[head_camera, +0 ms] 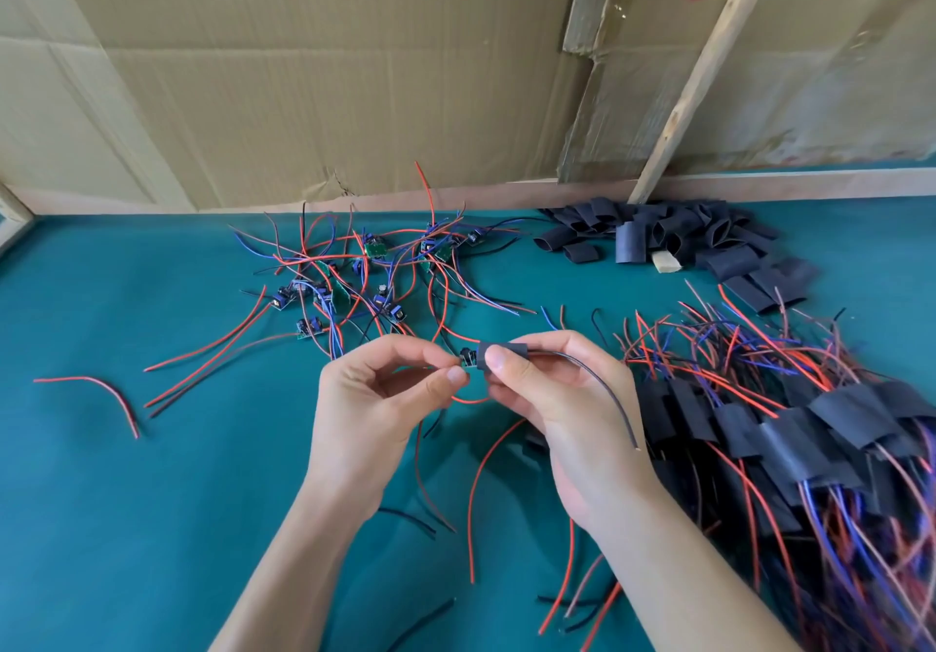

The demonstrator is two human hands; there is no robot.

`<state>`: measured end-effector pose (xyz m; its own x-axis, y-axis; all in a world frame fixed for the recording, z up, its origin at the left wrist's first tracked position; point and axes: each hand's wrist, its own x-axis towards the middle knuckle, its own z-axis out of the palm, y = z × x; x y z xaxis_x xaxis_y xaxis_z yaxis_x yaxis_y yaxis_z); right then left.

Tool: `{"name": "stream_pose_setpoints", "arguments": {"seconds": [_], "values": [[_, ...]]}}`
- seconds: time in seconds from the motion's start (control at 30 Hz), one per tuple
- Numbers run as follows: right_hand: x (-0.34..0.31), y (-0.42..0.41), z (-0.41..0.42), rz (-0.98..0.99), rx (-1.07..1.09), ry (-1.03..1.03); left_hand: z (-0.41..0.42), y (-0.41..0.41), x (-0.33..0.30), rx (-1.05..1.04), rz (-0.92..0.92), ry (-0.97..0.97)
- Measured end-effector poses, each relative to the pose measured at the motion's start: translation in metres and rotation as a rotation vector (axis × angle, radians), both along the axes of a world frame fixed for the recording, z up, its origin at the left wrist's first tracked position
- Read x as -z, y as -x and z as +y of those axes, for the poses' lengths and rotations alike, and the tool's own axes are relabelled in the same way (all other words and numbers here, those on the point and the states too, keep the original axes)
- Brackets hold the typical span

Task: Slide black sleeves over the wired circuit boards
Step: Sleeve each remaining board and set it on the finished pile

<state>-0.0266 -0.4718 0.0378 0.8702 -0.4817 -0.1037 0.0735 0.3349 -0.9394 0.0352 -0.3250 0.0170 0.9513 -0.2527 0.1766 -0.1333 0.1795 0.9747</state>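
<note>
1. Your right hand (552, 388) pinches a black sleeve (504, 353) between thumb and fingers, held above the green table (152, 499).
2. Your left hand (375, 398) pinches the end of a wired circuit board (467, 357) that pokes out of the sleeve's left opening; the board is partly inside.
3. A dark wire (602, 388) trails out of the sleeve's right end.
4. Bare boards (354, 276) lie tangled behind your hands.
5. Loose sleeves (673, 241) are heaped at the far right; sleeved boards (810, 428) are piled at the near right.
</note>
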Motion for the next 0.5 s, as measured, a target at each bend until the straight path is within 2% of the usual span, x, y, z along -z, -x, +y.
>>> {"name": "stream_pose_setpoints", "arguments": {"seconds": [0.5], "values": [[-0.0048,-0.002,0.0026,0.047,-0.087,-0.075,-0.002,0.0039,-0.0042,0.146,0.031,0.039]]}}
